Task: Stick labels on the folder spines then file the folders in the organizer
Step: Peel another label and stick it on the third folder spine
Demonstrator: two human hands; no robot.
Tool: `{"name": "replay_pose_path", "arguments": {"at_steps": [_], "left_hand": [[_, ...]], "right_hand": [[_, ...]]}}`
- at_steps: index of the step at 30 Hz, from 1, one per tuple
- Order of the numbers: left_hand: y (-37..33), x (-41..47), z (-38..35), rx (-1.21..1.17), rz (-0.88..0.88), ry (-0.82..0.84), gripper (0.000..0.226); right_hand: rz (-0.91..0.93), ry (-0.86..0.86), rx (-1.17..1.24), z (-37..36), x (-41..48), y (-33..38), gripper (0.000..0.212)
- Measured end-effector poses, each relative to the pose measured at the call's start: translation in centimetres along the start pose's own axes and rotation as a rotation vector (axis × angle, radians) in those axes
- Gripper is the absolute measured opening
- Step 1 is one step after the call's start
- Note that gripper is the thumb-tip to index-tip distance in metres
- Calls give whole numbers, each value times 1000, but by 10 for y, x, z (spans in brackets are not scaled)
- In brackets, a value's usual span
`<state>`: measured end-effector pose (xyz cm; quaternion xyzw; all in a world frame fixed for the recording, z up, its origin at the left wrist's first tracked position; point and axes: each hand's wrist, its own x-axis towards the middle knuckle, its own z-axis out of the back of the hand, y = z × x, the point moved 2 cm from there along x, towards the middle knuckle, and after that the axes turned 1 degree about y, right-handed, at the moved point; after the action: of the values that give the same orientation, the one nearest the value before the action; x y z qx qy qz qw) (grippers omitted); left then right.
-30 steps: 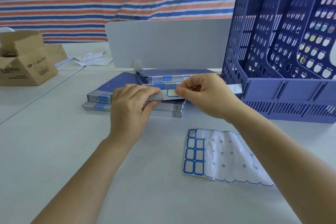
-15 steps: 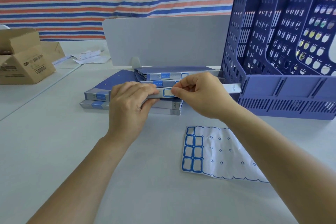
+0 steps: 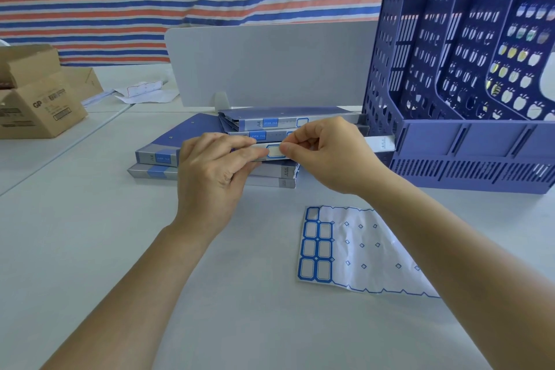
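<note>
Several blue-and-grey folders (image 3: 156, 156) lie stacked on the white table, spines facing me. My left hand (image 3: 214, 177) grips the spine of one folder, fingers curled over its top edge. On that spine sits a white label with a blue border (image 3: 274, 151). My right hand (image 3: 327, 153) pinches the label's right end against the spine with thumb and forefinger. The top folder (image 3: 270, 117) carries a label (image 3: 302, 122) on its spine. The label sheet (image 3: 354, 249) lies in front, with several labels left in its left columns. The blue organizer (image 3: 468, 141) stands at the right.
A grey divider panel (image 3: 270, 63) stands behind the folders. Cardboard boxes (image 3: 36, 93) and loose papers (image 3: 141, 91) sit at the far left on the adjoining table. A striped tarp hangs at the back.
The hands have barely moved on the folder spine; my right thumb and finger stay at the label's right end. The view has shifted slightly.
</note>
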<state>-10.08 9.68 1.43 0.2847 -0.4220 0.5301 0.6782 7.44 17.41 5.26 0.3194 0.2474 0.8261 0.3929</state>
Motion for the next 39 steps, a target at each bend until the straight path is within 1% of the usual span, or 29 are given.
{"name": "replay_pose_path", "arguments": {"at_steps": [6, 11, 17, 20, 23, 26, 28, 30, 32, 33, 36, 39], "left_hand": [[2, -1, -3, 69, -66, 24, 16], [1, 0, -4, 83, -63, 26, 16], [0, -1, -3, 76, -43, 17, 16], [0, -1, -3, 73, -54, 19, 16], [0, -1, -2, 46, 16, 28, 16], [0, -2, -1, 16, 75, 31, 30], [0, -3, -2, 15, 63, 43, 33], [-1, -3, -3, 24, 58, 49, 35], [-2, -3, -4, 22, 66, 47, 37], [-2, -4, -4, 19, 72, 43, 37], [-2, -4, -4, 17, 74, 27, 34], [-1, -5, -4, 26, 65, 35, 33]], "right_hand": [[-7, 2, 5, -1, -1, 0, 14], [-13, -20, 36, 2, 2, -5, 9], [-66, -121, 131, 12, 8, -17, 26], [-42, -97, 42, 9, 6, -13, 26], [-39, -125, -70, 1, 1, -7, 33], [-75, -174, -115, -1, -2, -7, 38], [-91, -123, -107, 2, 0, -11, 35], [-92, -43, -61, 8, 2, -17, 26], [-72, 1, -44, 12, 4, -20, 20], [-64, 2, -44, 12, 4, -20, 23], [-60, -72, -94, 4, 0, -16, 42], [-21, -117, -184, -2, -2, -13, 43]]}}
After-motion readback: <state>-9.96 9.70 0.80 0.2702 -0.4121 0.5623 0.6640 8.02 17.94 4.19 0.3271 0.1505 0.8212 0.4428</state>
